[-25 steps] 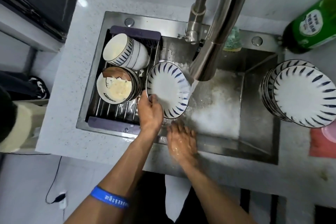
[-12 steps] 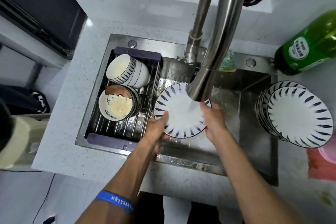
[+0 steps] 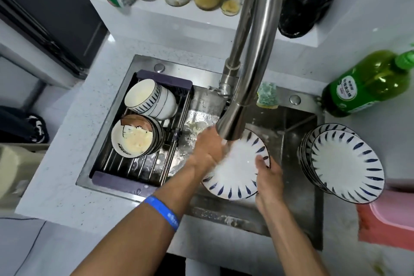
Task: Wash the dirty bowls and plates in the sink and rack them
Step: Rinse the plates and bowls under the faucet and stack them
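Plate sits centre frame over the sink, tilted, under the tap, water running on its face. Right hand grips the plate's right rim, thumb curled over the front, other fingers hidden behind. Left hand lies on the plate's upper left face, fingers look flat and rubbing; their tips are blurred by the water, so the exact spread I cannot tell.

Rack at left of the sink holds two bowl stacks on their sides: upper bowls, lower bowls with yellowish residue inside, so these look unwashed. Plate stack leans on the counter at right of frame. Sponge sits on the sink's back ledge, green bottle at upper right.

Step, as judged: rinsing one plate; most of the job is left.

Risks:
- Wet, maybe soapy rim held by one hand only; a slip would drop the plate into the steel sink and chip it.
- Plate edge is close under the tap spout; lifting carelessly could knock it.
- Rack is mostly taken up by the bowls, so a plate may not fit upright and could tip against them.
- Leaning stack at right is near the sink edge; an elbow bump could slide it.
- Splash onto the counter from the tilted face.
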A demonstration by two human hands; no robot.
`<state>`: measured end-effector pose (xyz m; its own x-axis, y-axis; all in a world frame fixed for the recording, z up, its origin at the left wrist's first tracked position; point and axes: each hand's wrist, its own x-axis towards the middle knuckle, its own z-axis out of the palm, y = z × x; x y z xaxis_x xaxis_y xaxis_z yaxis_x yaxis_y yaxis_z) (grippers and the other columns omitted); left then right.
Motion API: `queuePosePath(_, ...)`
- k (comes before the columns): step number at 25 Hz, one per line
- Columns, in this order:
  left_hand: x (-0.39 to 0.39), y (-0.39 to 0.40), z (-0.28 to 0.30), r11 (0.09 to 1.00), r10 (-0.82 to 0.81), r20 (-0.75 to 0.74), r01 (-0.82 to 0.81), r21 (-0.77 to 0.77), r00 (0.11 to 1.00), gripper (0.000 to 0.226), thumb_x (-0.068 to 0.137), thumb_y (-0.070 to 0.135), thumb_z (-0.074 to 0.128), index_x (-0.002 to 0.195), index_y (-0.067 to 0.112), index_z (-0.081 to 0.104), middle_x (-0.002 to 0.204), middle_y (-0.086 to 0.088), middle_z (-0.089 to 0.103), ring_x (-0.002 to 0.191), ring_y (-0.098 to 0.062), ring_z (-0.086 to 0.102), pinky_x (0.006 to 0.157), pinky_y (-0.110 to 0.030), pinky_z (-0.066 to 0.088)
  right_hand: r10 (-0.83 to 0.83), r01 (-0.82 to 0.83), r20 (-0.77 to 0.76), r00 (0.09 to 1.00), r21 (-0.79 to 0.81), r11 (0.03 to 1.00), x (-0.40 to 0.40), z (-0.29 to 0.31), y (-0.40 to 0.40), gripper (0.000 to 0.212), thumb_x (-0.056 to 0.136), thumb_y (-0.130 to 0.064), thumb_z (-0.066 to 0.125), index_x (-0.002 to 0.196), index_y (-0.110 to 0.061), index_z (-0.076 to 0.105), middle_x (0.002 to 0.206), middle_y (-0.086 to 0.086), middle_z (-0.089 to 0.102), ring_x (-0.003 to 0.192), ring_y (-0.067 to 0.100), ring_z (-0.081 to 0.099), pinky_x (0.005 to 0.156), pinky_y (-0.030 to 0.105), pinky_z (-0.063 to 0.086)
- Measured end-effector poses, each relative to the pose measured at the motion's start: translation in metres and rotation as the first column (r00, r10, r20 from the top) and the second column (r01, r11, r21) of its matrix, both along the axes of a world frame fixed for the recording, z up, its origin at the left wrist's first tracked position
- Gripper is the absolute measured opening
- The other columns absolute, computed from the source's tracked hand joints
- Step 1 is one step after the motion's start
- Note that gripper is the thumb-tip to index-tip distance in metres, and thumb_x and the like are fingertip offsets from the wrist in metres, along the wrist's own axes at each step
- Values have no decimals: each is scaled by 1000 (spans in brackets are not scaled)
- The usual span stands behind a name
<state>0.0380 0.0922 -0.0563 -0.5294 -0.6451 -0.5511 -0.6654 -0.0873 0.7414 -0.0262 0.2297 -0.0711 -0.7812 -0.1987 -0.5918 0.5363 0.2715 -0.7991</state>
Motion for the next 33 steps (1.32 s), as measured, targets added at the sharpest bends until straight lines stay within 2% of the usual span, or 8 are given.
queuePosePath(4, 34, 33, 18, 800, 577, -101, -537, 266, 810, 46, 100, 32, 53, 141, 13, 45, 103, -2, 61, 95, -25, 61, 87, -34, 53, -224, 358, 399, 889, -299, 885, 22, 0, -24, 27, 97, -12, 56, 123, -12, 62, 116, 14, 70, 104, 33, 68, 91, 55, 52)
queuePosePath(7, 46, 53, 31, 668, 713, -61, -651, 360, 698, 60, 102, 35, 50, 153, 15, 27, 135, -2, 50, 128, -25, 48, 108, -40, 38, -14, 15, 15, 1000, -87, 996, 24, -1, -37, 26, 95, -4, 54, 119, -7, 62, 112, 12, 69, 101, 24, 68, 90, 43, 49)
queuePosePath(12, 64, 29, 10, 689, 697, -79, -634, 352, 713, 22, 102, 14, 47, 106, 6, 67, 110, -19, 70, 107, -30, 64, 102, -48, 47, 945, -700, -319, 77, 658, 279, 45, 7, -46, 59, 105, -34, 19, 156, -18, -5, 158, 3, -21, 150, 23, -12, 121, 40, -9)
queuePosePath(16, 66, 22, 29, 659, 732, -136, -643, 391, 667, 18, 102, 19, 48, 95, 13, 63, 87, 5, 74, 85, -11, 67, 83, -27, 55, 984, -614, -175, -41, 781, 113, 23, 20, -52, 54, 105, -42, 20, 152, -17, 18, 162, 13, 12, 149, 30, 13, 119, 53, 16)
queuePosePath(21, 61, 25, 22, 616, 766, -86, -688, 384, 637, 29, 102, 26, 50, 121, 7, 62, 113, -7, 69, 106, -22, 64, 102, -42, 49, 936, -572, -349, 43, 760, 309, 41, 5, -58, 68, 96, -54, 15, 156, -23, 17, 160, 8, 24, 149, 19, 17, 122, 51, 1)
queuePosePath(26, 74, 17, 7, 611, 725, -53, -607, 508, 686, 40, 96, 13, 58, 136, 13, 53, 124, -9, 67, 111, -28, 62, 105, -51, 45, 297, -246, -172, 939, 267, 932, 6, -24, -46, 38, 92, -10, 54, 128, -20, 59, 115, 7, 66, 95, 23, 57, 84, 38, 51)
queuePosePath(29, 62, -3, -9, 593, 713, 30, -625, 508, 701, 39, 95, 20, 62, 131, 7, 54, 121, -13, 69, 107, -28, 66, 98, -48, 52, 127, -126, -36, 991, 40, 991, -2, -22, -52, 17, 94, -7, 54, 94, -11, 71, 64, -8, 60, 67, 19, 48, 60, 30, 42)
queuePosePath(33, 45, 44, 3, 300, 876, 38, -605, 738, 481, 31, 98, 16, 58, 126, 4, 57, 112, -18, 72, 104, -31, 70, 99, -48, 52, -48, 59, 56, 997, -220, 974, 10, -1, -48, 19, 100, -7, 49, 103, -18, 64, 89, -4, 73, 76, 12, 68, 64, 26, 57)
